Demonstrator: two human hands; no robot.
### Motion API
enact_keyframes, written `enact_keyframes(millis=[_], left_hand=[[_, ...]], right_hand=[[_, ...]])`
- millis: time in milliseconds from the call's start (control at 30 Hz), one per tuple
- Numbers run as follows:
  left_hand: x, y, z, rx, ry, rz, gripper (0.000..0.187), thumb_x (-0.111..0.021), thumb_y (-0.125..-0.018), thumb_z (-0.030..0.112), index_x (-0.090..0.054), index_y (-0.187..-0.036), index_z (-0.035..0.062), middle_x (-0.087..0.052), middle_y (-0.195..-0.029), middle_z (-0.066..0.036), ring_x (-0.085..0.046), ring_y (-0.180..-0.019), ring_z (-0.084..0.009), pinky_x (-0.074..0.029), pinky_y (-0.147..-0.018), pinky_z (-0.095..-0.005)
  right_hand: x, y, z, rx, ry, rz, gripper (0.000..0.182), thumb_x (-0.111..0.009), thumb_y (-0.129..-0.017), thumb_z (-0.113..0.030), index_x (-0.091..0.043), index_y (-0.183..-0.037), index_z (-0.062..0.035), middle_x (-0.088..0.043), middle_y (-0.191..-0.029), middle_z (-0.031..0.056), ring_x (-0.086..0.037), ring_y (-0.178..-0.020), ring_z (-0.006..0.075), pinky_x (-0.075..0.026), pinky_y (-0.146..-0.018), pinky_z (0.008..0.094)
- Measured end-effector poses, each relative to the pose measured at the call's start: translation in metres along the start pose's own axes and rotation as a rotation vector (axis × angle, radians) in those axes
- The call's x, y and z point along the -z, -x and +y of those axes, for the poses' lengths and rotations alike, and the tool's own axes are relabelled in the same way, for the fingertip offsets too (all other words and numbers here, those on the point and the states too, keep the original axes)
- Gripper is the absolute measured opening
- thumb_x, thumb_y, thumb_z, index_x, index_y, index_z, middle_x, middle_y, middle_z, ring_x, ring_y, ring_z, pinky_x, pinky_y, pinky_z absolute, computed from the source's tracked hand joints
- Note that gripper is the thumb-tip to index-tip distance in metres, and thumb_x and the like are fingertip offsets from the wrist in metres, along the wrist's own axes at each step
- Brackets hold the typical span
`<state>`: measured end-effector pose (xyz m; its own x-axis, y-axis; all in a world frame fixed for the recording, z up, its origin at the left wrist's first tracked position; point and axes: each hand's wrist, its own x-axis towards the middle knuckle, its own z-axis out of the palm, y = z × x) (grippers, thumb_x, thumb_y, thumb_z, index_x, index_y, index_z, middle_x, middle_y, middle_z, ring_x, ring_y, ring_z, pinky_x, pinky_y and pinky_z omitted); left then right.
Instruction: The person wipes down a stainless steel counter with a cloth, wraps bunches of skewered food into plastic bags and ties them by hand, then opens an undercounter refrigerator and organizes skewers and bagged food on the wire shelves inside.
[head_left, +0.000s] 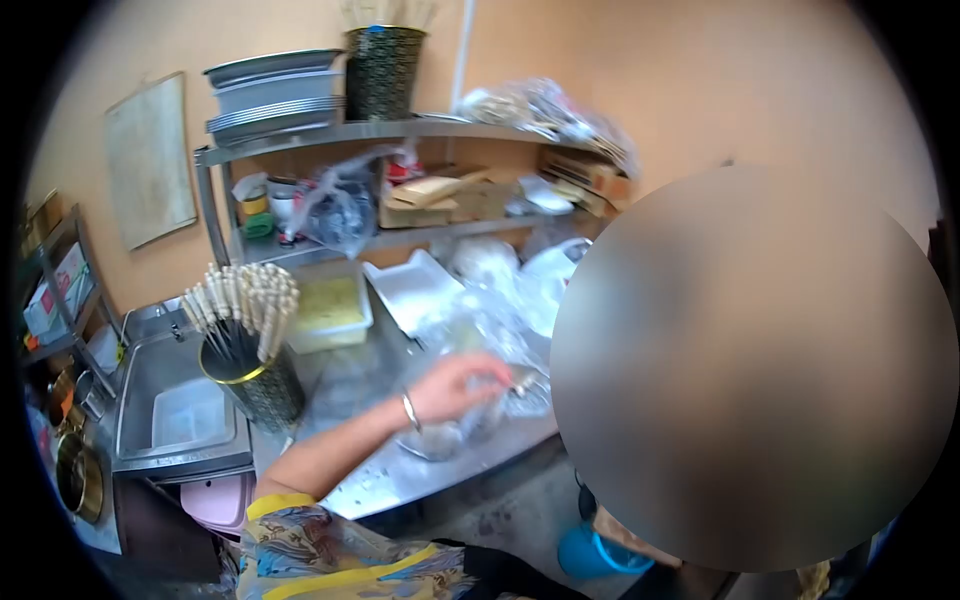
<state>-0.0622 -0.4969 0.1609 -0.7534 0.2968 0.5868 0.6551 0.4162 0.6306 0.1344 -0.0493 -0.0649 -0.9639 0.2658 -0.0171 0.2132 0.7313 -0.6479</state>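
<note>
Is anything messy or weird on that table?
Yes, a bit: the clear plastic bags lie in a crumpled heap on the metal table near the left hand, while the sticks stand bunched in their pot. The specks on the table are too blurry to call a spill.

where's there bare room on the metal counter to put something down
Probably the front strip of the metal counter, between the forearm, the blurred bowl-like item and the front edge, though specks dot it. Around and behind the hand it's crowded: clear plastic bags, white tray.
</note>
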Motion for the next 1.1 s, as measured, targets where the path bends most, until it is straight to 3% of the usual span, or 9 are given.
enact_keyframes(millis=[67, 167, 267, 333, 500, 700, 900, 1033, 1100], left_hand=[[0.083, -0.016, -0.038, 0.317, 0.044, 0.381, 0.015, -0.059, -0.085, 0.019, -0.062, -0.090, 0.0055, -0.061, -0.082, -0.001, -0.054, -0.075, -0.0078, -0.044, -0.069, -0.0251], [0.190, -0.043, -0.117, 0.323, 0.295, 0.980, 0.010, -0.059, -0.081, 0.010, -0.062, -0.087, 0.0040, -0.060, -0.080, 0.000, -0.052, -0.073, -0.0061, -0.042, -0.066, -0.0217], [0.277, -0.075, -0.224, 0.501, 0.334, 1.420, 0.012, -0.055, -0.077, 0.008, -0.062, -0.087, 0.0047, -0.062, -0.082, -0.005, -0.057, -0.077, -0.0145, -0.045, -0.071, -0.0272], [0.318, -0.079, -0.275, 0.631, -0.107, 1.652, 0.017, -0.054, -0.074, 0.010, -0.062, -0.088, 0.0048, -0.063, -0.087, -0.012, -0.059, -0.083, -0.0278, -0.045, -0.079, -0.0354], [0.347, -0.107, -0.245, 0.527, -0.539, 1.500, 0.021, -0.054, -0.072, 0.011, -0.062, -0.090, 0.0043, -0.062, -0.087, -0.017, -0.058, -0.086, -0.0356, -0.045, -0.081, -0.0395], [0.337, -0.157, -0.252, 0.143, -0.572, 0.695, 0.018, -0.051, -0.075, 0.010, -0.067, -0.082, 0.0072, -0.064, -0.087, -0.015, -0.061, -0.081, -0.0303, -0.048, -0.075, -0.0375], [0.319, -0.239, -0.314, 0.421, -0.386, 0.531, 0.030, -0.051, -0.075, 0.011, -0.064, -0.101, 0.0043, -0.061, -0.106, -0.017, -0.056, -0.103, -0.0301, -0.042, -0.091, -0.0347], [0.322, -0.276, -0.334, 0.868, -0.871, 0.246, 0.034, -0.047, -0.083, 0.027, -0.063, -0.102, 0.0031, -0.058, -0.110, -0.020, -0.055, -0.104, -0.0333, -0.042, -0.090, -0.0394], [0.325, -0.272, -0.369, 0.818, -1.041, 0.286, 0.029, -0.047, -0.083, 0.020, -0.062, -0.102, 0.0031, -0.058, -0.107, -0.022, -0.055, -0.104, -0.0333, -0.044, -0.088, -0.0384]], right_hand=[[-0.037, -0.036, -0.068, 0.116, -0.025, -0.145, 0.050, -0.064, -0.077, -0.032, -0.051, -0.112, 0.0000, -0.051, -0.113, 0.0222, -0.050, -0.103, 0.0366, -0.040, -0.088, 0.0418], [-0.089, -0.070, -0.156, 0.246, -0.046, -0.328, 0.048, -0.063, -0.077, -0.031, -0.052, -0.112, 0.0001, -0.052, -0.111, 0.0218, -0.051, -0.102, 0.0359, -0.040, -0.088, 0.0413], [-0.128, -0.090, -0.221, 0.311, -0.043, -0.451, 0.046, -0.063, -0.078, -0.030, -0.052, -0.111, 0.0002, -0.052, -0.110, 0.0214, -0.051, -0.101, 0.0352, -0.041, -0.087, 0.0407], [-0.144, -0.098, -0.247, 0.312, -0.035, -0.498, 0.045, -0.062, -0.078, -0.029, -0.053, -0.111, 0.0003, -0.053, -0.109, 0.0211, -0.052, -0.100, 0.0347, -0.041, -0.086, 0.0404], [-0.168, -0.122, -0.288, 0.272, -0.008, -0.548, 0.043, -0.062, -0.079, -0.028, -0.053, -0.110, 0.0005, -0.054, -0.107, 0.0204, -0.053, -0.098, 0.0335, -0.042, -0.085, 0.0395], [-0.182, -0.155, -0.309, 0.213, 0.013, -0.569, 0.039, -0.061, -0.080, -0.026, -0.054, -0.108, 0.0008, -0.055, -0.105, 0.0196, -0.054, -0.096, 0.0321, -0.043, -0.083, 0.0384], [-0.195, -0.205, -0.312, 0.164, 0.020, -0.617, 0.036, -0.060, -0.081, -0.024, -0.055, -0.107, 0.0010, -0.056, -0.103, 0.0188, -0.055, -0.094, 0.0307, -0.043, -0.081, 0.0373], [-0.199, -0.231, -0.301, 0.112, 0.010, -0.656, 0.034, -0.059, -0.082, -0.023, -0.056, -0.106, 0.0012, -0.057, -0.101, 0.0183, -0.055, -0.092, 0.0298, -0.044, -0.080, 0.0366], [-0.198, -0.238, -0.295, 0.079, -0.001, -0.671, 0.033, -0.059, -0.082, -0.022, -0.056, -0.106, 0.0013, -0.058, -0.100, 0.0180, -0.056, -0.092, 0.0293, -0.044, -0.080, 0.0363]])
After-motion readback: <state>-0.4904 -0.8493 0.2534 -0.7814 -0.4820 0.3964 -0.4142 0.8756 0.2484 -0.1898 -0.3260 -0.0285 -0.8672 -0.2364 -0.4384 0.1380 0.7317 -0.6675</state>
